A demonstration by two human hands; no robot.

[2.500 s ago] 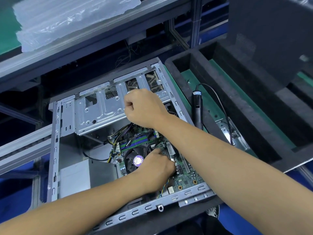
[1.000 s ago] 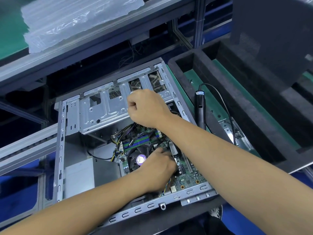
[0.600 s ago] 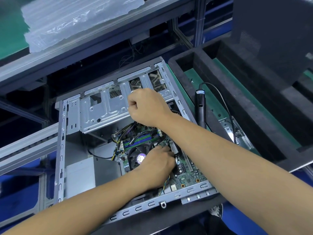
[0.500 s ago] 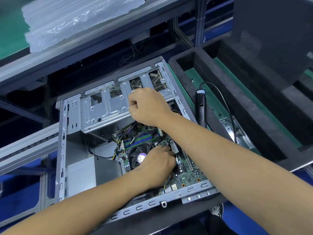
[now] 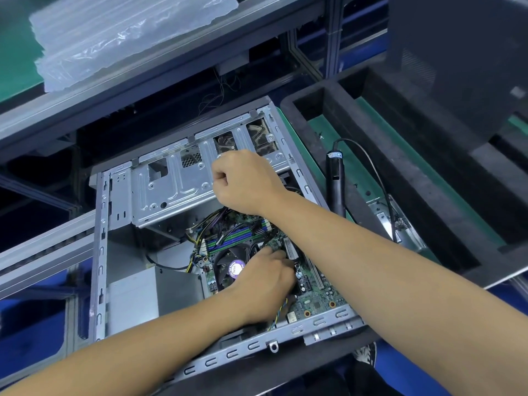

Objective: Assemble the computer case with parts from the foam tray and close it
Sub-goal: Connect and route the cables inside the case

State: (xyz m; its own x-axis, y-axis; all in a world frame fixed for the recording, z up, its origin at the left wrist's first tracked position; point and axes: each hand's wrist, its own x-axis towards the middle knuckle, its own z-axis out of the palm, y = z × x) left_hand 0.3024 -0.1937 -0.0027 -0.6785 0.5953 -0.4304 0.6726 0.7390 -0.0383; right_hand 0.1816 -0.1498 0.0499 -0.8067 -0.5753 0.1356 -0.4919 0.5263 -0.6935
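1. A person works with both bare hands inside an open computer case (image 5: 98, 252) that lies on its side on a workbench, its side panel off and its insides facing up.

2. The right hand (image 5: 245, 181) is curled into a fist at the edge of the grey metal drive cage (image 5: 171, 187), knuckles up; whether the fingers close on the cage edge, a cable or nothing at all cannot be told, since the palm side is hidden.

3. Just below that fist, bundled cables (image 5: 208, 224) in black, yellow and purple run down to the green circuit board (image 5: 317, 298) on the case floor.

4. The left hand (image 5: 267, 278) reaches in from the near side, its fingers bent down onto the board just beside the round black cooler fan (image 5: 228, 267); the fingertips are hidden, so what they pinch, if anything, cannot be told.

5. Left of this hand, a plain grey power supply box (image 5: 134, 298) fills the case's near corner.

6. To the right of both forearms sits the black foam tray (image 5: 320, 130), touching the case's long side; a black pen-shaped tool (image 5: 335, 181) with a cord lies in its green-floored slot, and a silver metal bracket (image 5: 383, 221) lies farther along the same slot.

7. Above the right fist, on a raised shelf, lies a stack of clear plastic bags (image 5: 120, 32).
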